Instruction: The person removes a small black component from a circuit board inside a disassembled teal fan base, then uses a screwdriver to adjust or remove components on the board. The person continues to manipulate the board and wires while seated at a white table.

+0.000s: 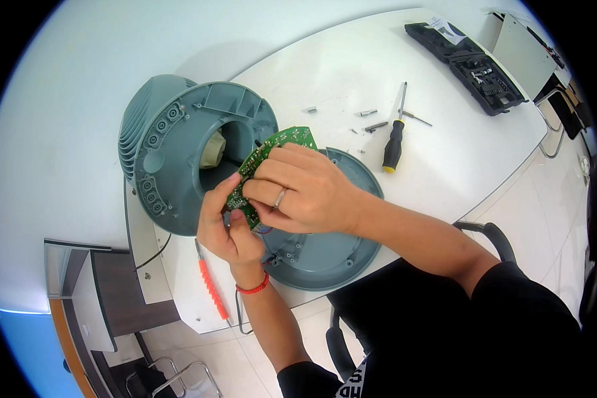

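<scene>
I judge board-handling underway: left hand [229, 232] and right hand [305, 189] fingers hold the circuit board [300, 136] near the round cover [331, 257]; next calls for steady support.

A red bracelet [254, 289] rings our left wrist [247, 274]. Above it, our left grip [229, 230] pinches, thumb [241, 231] and index finger [213, 199] pointing up. Higher and right of the bracelet, our right grip [312, 186], wearing a ring [279, 198], curls its fingers [277, 171] inward. Our right forearm [411, 229] lies to the bracelet's right; our left forearm [277, 325] runs below it.
</scene>
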`<control>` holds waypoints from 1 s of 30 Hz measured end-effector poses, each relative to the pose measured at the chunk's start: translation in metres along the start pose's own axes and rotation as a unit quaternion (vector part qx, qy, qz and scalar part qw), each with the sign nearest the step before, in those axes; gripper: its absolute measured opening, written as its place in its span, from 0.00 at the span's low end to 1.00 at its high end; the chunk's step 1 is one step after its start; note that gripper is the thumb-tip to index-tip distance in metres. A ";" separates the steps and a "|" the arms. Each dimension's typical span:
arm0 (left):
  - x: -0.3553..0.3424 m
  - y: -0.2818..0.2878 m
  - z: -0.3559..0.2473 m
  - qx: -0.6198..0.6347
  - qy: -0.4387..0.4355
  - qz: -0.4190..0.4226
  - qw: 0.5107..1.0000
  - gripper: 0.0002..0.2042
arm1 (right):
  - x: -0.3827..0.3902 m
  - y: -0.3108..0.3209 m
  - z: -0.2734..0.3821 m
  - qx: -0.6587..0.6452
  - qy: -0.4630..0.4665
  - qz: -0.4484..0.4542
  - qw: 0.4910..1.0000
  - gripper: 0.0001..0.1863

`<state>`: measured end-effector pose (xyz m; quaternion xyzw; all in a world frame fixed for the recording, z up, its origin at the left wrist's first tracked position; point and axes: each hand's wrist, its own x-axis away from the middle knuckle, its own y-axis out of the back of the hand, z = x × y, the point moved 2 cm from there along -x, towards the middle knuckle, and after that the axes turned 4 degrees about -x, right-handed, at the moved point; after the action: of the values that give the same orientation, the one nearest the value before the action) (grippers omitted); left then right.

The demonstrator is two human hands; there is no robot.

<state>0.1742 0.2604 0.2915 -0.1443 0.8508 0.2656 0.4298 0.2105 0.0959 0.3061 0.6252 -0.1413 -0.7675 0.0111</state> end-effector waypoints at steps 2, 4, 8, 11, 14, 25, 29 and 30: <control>0.000 0.000 0.001 0.000 -0.005 -0.001 1.000 0.22 | -0.001 0.000 0.001 -0.006 0.000 -0.001 1.000 0.13; -0.001 0.000 0.001 -0.002 -0.008 0.001 1.000 0.22 | 0.000 0.001 0.000 -0.013 -0.002 -0.001 1.000 0.13; 0.000 0.000 0.003 0.001 -0.010 0.002 1.000 0.21 | 0.003 0.002 -0.001 -0.020 -0.014 0.006 1.000 0.13; -0.004 -0.006 0.004 0.002 -0.038 -0.053 0.998 0.21 | 0.001 0.010 -0.001 -0.020 -0.033 -0.006 0.999 0.12; -0.006 -0.007 0.002 0.005 -0.029 -0.057 0.998 0.21 | -0.004 0.037 -0.001 0.005 -0.059 -0.036 0.998 0.10; 0.002 0.000 0.004 0.036 0.006 -0.012 0.999 0.21 | 0.068 0.145 -0.034 0.226 -0.479 0.179 0.829 0.12; 0.003 -0.001 0.008 0.052 0.023 -0.015 0.998 0.21 | 0.071 0.142 -0.033 0.205 -0.507 0.252 0.798 0.15; 0.003 -0.002 0.009 0.051 0.019 -0.019 0.998 0.21 | 0.070 0.143 -0.034 0.201 -0.522 0.256 0.789 0.16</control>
<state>0.1794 0.2636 0.2843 -0.1433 0.8686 0.2108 0.4250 0.2050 -0.0614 0.2661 0.0587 -0.4319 -0.9000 0.0061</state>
